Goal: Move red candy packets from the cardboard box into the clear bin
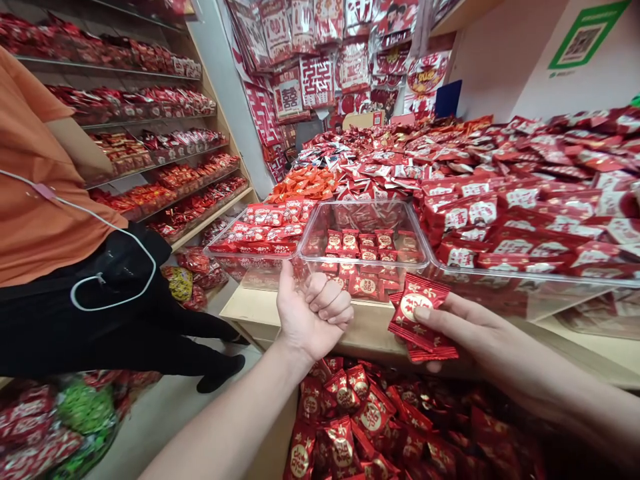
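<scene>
My right hand (pixel 470 327) pinches a small stack of red wrapped candies (pixel 419 305) with gold print, thumb on top. In front of the clear bins, my left hand (pixel 313 310) is closed in a fist with its thumb sticking up; no object shows in it. Just beyond it, a clear plastic bin (pixel 364 259) has similar red candies standing in rows, with its back part less filled. Below both hands lies a large heap of loose red candies (pixel 373 413), its right side in shadow.
A bin of red packets (pixel 265 227) stands left of the middle bin, and a wide heaped bin (pixel 505 230) stands right. A person in an orange shirt (pixel 55 173) stands at left by shelves of candies (pixel 165 100). Bagged sweets (pixel 87 413) lie on the floor.
</scene>
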Demonstrator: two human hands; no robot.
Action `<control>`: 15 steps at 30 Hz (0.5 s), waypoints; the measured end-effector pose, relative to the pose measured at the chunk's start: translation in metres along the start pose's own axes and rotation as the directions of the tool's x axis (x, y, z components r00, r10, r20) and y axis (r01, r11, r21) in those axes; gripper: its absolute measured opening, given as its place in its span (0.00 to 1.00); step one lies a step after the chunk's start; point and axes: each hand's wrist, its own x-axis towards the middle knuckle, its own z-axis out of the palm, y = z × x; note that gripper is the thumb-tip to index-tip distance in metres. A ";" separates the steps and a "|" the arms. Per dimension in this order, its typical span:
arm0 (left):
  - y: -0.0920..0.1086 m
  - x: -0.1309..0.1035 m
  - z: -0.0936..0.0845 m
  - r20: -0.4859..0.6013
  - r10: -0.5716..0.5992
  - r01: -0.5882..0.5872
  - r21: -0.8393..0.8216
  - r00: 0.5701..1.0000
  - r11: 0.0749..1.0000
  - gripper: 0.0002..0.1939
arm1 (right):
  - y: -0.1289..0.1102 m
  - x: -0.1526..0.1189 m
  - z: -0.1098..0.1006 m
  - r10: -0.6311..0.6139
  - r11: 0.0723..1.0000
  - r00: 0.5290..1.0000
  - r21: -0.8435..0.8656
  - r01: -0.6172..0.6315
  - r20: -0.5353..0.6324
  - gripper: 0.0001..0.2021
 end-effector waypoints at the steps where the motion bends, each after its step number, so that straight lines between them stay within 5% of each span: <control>1: 0.000 0.000 0.000 0.006 0.001 -0.001 0.000 1.000 1.000 0.29 | 0.000 0.000 0.000 0.004 1.000 1.000 -0.004 -0.004 0.002 0.16; 15: 0.001 0.000 -0.001 0.079 -0.036 0.037 -0.014 0.996 0.999 0.28 | -0.009 -0.003 0.000 0.043 0.999 0.998 -0.004 -0.043 0.043 0.23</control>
